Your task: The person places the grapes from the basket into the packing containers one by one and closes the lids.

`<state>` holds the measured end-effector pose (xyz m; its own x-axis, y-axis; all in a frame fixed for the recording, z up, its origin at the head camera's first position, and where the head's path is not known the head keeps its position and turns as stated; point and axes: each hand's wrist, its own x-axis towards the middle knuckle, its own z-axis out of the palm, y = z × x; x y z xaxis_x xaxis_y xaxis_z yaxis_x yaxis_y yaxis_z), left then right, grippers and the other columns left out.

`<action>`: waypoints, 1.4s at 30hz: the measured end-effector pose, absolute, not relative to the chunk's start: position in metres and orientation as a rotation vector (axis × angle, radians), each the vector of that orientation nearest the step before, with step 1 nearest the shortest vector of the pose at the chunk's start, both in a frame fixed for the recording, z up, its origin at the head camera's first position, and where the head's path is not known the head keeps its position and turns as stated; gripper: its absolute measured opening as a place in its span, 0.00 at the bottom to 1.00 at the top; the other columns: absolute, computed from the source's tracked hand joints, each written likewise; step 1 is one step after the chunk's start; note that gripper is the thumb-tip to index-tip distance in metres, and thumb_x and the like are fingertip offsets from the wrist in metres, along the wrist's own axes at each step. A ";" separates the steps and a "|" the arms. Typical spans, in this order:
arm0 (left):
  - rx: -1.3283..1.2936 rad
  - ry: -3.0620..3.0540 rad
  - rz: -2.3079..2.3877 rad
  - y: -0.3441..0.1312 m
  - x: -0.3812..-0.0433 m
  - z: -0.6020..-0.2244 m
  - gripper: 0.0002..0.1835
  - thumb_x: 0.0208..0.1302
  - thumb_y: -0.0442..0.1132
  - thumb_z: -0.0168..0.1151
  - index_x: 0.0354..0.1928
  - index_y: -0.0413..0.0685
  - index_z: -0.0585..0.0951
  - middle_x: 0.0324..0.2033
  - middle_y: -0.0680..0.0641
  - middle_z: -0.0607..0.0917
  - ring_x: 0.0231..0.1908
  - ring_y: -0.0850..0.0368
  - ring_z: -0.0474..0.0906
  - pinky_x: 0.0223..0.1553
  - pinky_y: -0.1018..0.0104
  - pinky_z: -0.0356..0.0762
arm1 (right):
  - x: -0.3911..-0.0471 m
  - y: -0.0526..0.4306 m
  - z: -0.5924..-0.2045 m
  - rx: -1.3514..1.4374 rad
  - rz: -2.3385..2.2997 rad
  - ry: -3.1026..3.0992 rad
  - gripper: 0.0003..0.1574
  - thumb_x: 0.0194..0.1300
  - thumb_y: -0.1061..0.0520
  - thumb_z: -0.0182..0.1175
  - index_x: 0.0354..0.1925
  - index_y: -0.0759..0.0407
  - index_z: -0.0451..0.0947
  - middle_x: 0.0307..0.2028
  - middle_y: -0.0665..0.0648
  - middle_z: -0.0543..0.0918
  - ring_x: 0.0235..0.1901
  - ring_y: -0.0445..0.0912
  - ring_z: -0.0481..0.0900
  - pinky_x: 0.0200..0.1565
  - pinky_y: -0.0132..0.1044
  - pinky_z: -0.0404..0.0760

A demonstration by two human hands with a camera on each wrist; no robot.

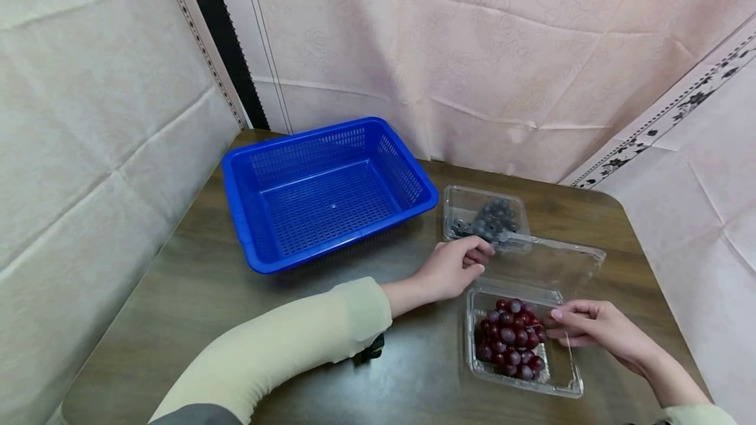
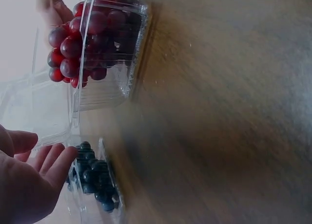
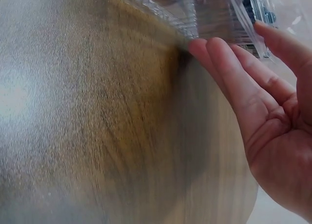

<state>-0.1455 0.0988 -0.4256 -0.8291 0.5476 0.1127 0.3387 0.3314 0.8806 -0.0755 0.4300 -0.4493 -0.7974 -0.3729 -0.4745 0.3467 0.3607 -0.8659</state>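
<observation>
A clear hinged plastic clamshell (image 1: 567, 382) holds a bunch of red grapes (image 1: 512, 340), and its raised lid (image 1: 543, 264) leans back. My right hand (image 1: 602, 330) holds the clamshell's right side, thumb at the rim and fingers along the outer wall. In the right wrist view, the fingers (image 3: 226, 63) lie fairly straight against the plastic. My left hand (image 1: 453, 267) hovers beside the lid's left end, thumb and fingers apart with nothing between them. Behind it sits a second clear box (image 1: 451, 199) with dark grapes (image 1: 495, 218), partly covered by the lid.
A blue perforated plastic basket (image 1: 331, 251) stands left of the clamshells on the wooden table (image 1: 171, 320). Pale cloth hangs (image 1: 472, 51) enclose the table at the back and sides.
</observation>
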 end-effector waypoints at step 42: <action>1.515 2.750 0.963 0.078 -0.156 -0.423 0.20 0.69 0.37 0.56 0.62 0.59 0.74 0.55 0.56 0.80 0.51 0.66 0.77 0.50 0.74 0.77 | -0.092 0.439 -0.443 -0.182 -1.854 1.778 0.28 0.80 0.56 0.30 0.62 0.76 0.64 0.55 0.65 0.80 0.54 0.57 0.79 0.52 0.50 0.78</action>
<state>-0.1560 0.0784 -0.4230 -0.5666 0.7269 0.3880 0.8102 0.4056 0.4231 -0.0918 0.4392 -0.4431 -0.8346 -0.4764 -0.2766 0.2965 0.0348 -0.9544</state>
